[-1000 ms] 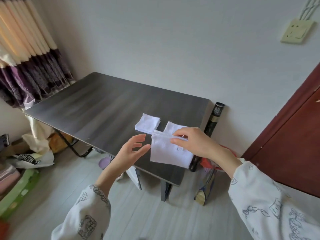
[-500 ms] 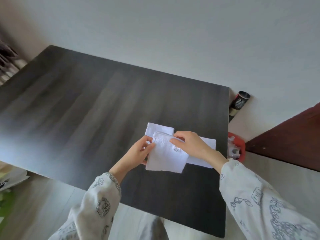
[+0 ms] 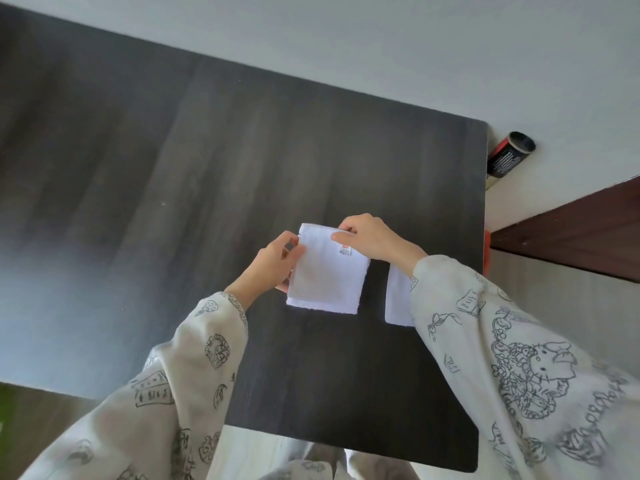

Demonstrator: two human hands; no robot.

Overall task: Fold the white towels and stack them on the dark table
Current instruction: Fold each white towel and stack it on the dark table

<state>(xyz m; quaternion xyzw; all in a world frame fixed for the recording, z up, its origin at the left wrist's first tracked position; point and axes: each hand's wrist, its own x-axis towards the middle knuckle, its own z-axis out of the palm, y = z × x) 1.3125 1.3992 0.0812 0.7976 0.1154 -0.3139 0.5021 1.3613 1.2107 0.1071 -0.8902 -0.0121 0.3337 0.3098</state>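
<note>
The folded white towel [image 3: 327, 275] was held at its far edge by both hands. The left hand [image 3: 273, 265] was curled round the towel's left edge, its thumb on top and its fingers tucked beneath. The right hand [image 3: 370, 239] pinched the far right corner, just beyond the small printed label [image 3: 345, 250].

The step in hand was judged to be the setting down of this towel on the stack. To do it well, the far edge would best be lowered squarely over whatever lay beneath, the corners matched before the grip was let go, and the surface then smoothed flat so that the fold stayed closed. Whether another towel lay directly under it could not be told, as that spot was hidden.

The towel was seen as a small, nearly square pad of soft white cloth, with a slightly ragged near edge and the label facing up. It lay over the dark table [image 3: 173, 202], towards the right and nearer half; whether it was fully resting there could not be made out. A 2nd white towel [image 3: 398, 299] lay flat just to its right, partly covered by the patterned right sleeve [image 3: 485, 341], with a strip of bare table between the 2.
</note>
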